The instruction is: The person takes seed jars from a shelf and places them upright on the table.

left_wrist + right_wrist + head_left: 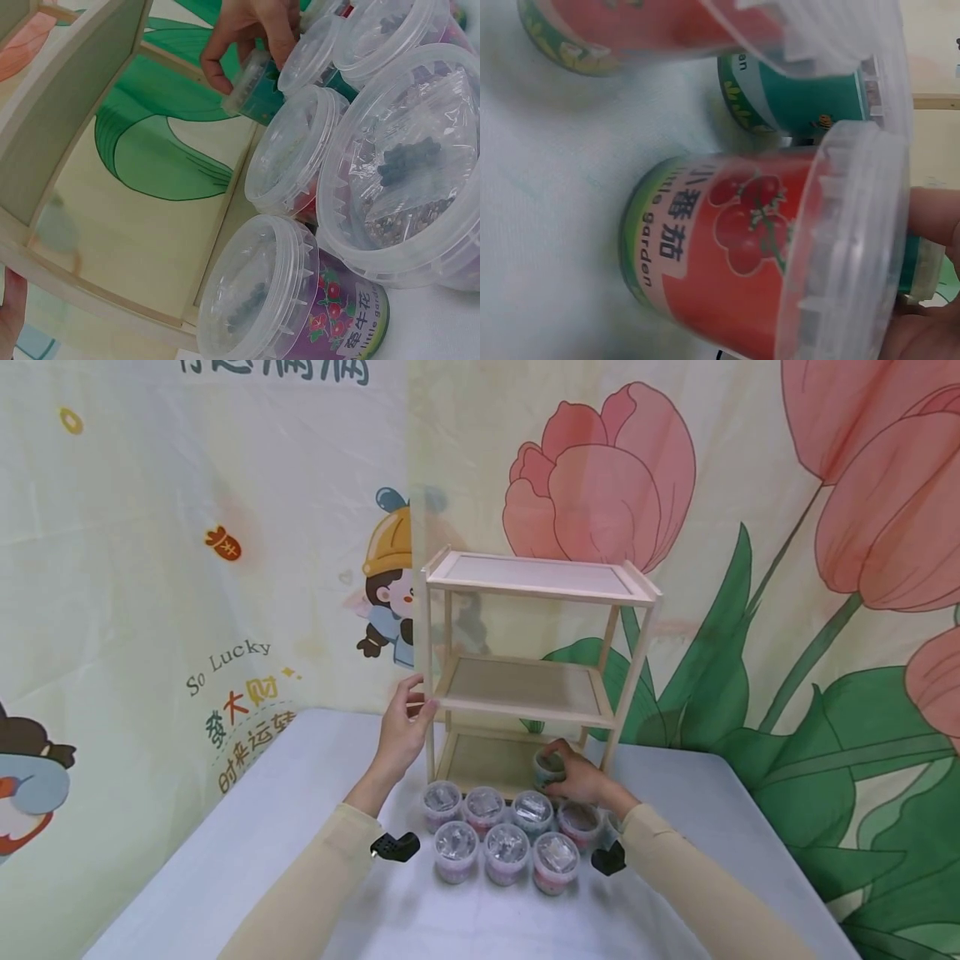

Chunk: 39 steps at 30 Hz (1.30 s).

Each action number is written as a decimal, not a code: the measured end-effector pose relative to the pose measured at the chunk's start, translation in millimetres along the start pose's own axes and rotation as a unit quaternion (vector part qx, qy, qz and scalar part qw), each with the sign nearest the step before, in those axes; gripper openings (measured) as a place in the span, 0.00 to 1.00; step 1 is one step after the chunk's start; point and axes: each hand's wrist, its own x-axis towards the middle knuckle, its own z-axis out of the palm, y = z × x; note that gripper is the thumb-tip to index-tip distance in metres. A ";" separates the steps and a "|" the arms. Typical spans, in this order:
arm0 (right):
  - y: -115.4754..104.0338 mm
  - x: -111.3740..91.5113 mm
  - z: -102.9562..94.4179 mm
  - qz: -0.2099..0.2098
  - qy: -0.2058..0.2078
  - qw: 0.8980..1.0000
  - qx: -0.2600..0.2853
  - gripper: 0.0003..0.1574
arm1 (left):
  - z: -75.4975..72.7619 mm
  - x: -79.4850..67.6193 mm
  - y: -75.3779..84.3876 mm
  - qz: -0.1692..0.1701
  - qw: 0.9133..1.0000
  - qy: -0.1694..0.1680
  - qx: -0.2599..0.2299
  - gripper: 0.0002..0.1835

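Note:
A pale wooden three-tier shelf rack (517, 708) stands on the table. My left hand (403, 727) grips its left front post beside the middle shelf; part of that hand (11, 311) shows at the left wrist view's edge. My right hand (581, 774) holds a small teal lidded tub (548, 767) by its sides, low at the right part of the bottom shelf. In the left wrist view the teal tub (257, 88) is tilted, thumb and fingers round it. A red tub with tomato pictures (727, 232) stands close to the right hand in the right wrist view.
Several clear-lidded tubs (506, 853) stand in two rows before the rack, one partly hidden under the right wrist. A purple tub (337, 307) is nearest the rack's left front. White cloth covers the table (300, 860); printed curtains (750, 568) hang close behind.

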 end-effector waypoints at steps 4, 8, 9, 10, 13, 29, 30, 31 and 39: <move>-0.1 -0.2 2.8 -0.003 0.018 1.000 -0.011 0.35 | -0.6 -0.1 -0.7 0.000 1.000 0.000 -0.002 0.28; -0.6 -0.2 4.8 -0.008 0.033 0.999 -0.021 0.34 | -1.2 0.0 -1.5 0.004 1.000 0.000 -0.001 0.29; -0.9 0.0 5.2 -0.011 0.037 0.999 -0.024 0.33 | -1.5 0.0 -1.5 0.004 1.000 0.000 0.000 0.29; -0.6 -0.1 5.4 -0.015 0.043 0.999 -0.028 0.33 | -1.2 0.1 -1.3 0.005 1.000 0.000 0.000 0.29; -0.4 -1.4 5.9 -0.023 0.060 0.997 -0.035 0.32 | -0.7 -0.2 -0.8 0.002 1.000 0.001 -0.002 0.28; -13.9 -13.7 -3.8 -0.061 0.087 0.994 -0.005 0.33 | -1.0 0.2 -1.0 0.002 1.000 -0.007 -0.002 0.29; -16.0 -16.7 -4.3 -0.069 0.089 0.994 -0.003 0.33 | -0.8 0.2 -1.1 0.003 1.000 -0.006 -0.003 0.29; -17.1 -19.5 -4.7 -0.077 0.092 0.993 -0.004 0.32 | -0.7 0.3 -1.1 0.003 1.000 -0.006 -0.002 0.29; -33.3 -46.3 -10.7 -0.113 0.101 0.988 0.015 0.31 | -1.1 0.6 0.1 0.004 1.000 -0.004 -0.002 0.29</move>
